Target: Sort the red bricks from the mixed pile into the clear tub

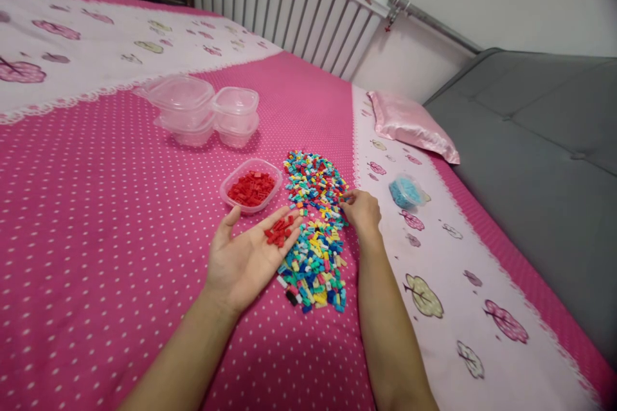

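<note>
My left hand (250,257) is palm up with its fingers stretched out, and it carries a small heap of red toy bricks (279,231). Beyond its fingers stands a clear plastic tub (223,194) holding many more red bricks (251,189). A mixed pile of toy bricks (315,263), in blue, teal, yellow, white and red, spreads over the bedspread between my hands. At the right edge of that pile, my right hand (362,210) has its thumb and fingertips pinched together. Whatever is between those fingertips is too small to make out.
Stacked clear tubs (186,103) stand farther back on the pink dotted bedspread (120,205). A tub of light blue bricks (406,191) is to the right. Behind it lie a pink pillow (412,125) and a grey headboard (535,115). A radiator (289,3) lines the wall.
</note>
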Available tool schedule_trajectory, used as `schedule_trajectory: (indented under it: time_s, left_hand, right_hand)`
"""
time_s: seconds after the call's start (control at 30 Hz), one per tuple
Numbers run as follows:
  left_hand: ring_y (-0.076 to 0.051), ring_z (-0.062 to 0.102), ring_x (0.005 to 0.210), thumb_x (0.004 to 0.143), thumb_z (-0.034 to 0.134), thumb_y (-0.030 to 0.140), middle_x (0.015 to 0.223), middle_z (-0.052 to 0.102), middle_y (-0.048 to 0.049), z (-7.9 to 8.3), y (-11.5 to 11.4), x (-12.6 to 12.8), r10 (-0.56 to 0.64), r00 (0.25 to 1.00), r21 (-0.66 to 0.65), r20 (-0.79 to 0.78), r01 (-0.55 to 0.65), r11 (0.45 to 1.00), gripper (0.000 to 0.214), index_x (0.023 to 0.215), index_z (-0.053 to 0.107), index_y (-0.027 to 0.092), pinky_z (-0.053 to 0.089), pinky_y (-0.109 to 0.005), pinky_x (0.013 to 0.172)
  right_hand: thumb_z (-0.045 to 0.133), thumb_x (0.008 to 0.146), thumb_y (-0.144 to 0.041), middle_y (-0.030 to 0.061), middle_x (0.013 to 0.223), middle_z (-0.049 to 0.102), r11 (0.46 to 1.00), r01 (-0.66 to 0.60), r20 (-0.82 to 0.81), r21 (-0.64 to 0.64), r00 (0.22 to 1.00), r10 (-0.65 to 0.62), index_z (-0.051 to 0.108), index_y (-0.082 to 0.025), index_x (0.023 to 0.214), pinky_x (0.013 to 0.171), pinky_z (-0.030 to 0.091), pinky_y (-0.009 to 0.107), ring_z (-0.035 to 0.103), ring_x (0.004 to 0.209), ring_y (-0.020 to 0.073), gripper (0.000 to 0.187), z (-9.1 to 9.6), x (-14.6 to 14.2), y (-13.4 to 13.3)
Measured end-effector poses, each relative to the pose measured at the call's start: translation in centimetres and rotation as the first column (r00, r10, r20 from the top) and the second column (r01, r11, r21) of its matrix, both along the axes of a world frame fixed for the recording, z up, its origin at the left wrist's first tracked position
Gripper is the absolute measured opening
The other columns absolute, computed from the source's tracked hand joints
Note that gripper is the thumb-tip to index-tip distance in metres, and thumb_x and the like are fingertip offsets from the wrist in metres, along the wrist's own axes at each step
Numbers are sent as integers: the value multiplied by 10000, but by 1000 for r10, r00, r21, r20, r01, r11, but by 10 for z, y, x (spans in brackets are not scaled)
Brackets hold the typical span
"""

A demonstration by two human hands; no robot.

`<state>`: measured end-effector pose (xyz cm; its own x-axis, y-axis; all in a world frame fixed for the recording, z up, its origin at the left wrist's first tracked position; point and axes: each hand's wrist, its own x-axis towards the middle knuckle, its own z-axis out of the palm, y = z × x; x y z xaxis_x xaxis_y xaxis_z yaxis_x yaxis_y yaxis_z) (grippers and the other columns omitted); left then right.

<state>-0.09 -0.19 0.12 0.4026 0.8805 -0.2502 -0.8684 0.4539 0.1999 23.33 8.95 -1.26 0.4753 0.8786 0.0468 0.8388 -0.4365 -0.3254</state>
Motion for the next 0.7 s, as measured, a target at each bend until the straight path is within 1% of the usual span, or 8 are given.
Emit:
schedule_trajectory:
  time_s: [0.1,0.2,0.3,0.43,0.5,0.6,0.7]
  left_hand:
    - [-330,526,1214,825,473,468,1173,604,-269,0,0,0,0,1000,-3,-2,0,1000,786,1376,323,-72,453,-382,1022]
    - [-328,532,1207,831,467,463,1171,605,-268,0,0,-1,-1,1000,-7,-3,1,1000,779,1378,320,-72,458,-381,1016]
    - [-321,533,1209,829,472,459,1176,603,-267,1,0,0,-10,1000,-5,7,10,1000,780,1385,311,-63,462,-379,1012]
    - [-324,526,1216,823,481,458,1186,598,-271,0,0,0,-10,1000,-4,7,10,1000,781,1378,322,-68,450,-378,1025]
    - [-330,524,1216,821,484,455,1178,601,-273,0,0,0,-6,1000,-2,5,6,1000,780,1371,329,-75,446,-382,1029]
    - [-333,526,1213,822,482,452,1179,600,-275,0,0,0,-5,1000,-3,2,5,1000,778,1370,328,-79,449,-383,1026]
    - [-325,534,1207,823,474,455,1200,591,-276,1,0,0,-10,1000,-8,8,10,1000,782,1382,313,-68,461,-381,1013]
  right_hand:
    - [643,729,-288,37,956,711,1000,9,15,13,1000,-9,697,-265,933,764,481,302,647,923,219,212,-4,0,2]
    - [631,728,-258,29,950,713,999,-33,26,33,999,32,693,-259,907,768,479,296,644,924,214,190,-6,-1,2]
    - [608,728,-212,11,948,717,995,-83,31,47,996,81,689,-258,882,770,472,283,639,946,211,180,-5,-3,1]
    - [597,735,-216,5,909,722,996,-64,1,58,998,64,680,-256,889,756,465,281,643,931,214,179,-1,-5,0]
    - [593,741,-230,8,891,723,993,-75,-21,86,997,77,679,-253,892,753,462,278,645,913,208,176,2,-5,-1]
    - [591,739,-243,7,877,724,976,-142,-69,164,986,155,683,-238,888,746,459,263,646,856,183,175,9,-10,-3]
    - [607,722,-247,4,838,720,932,-257,-126,257,947,296,686,-212,880,706,462,251,631,739,154,180,21,-21,-9]
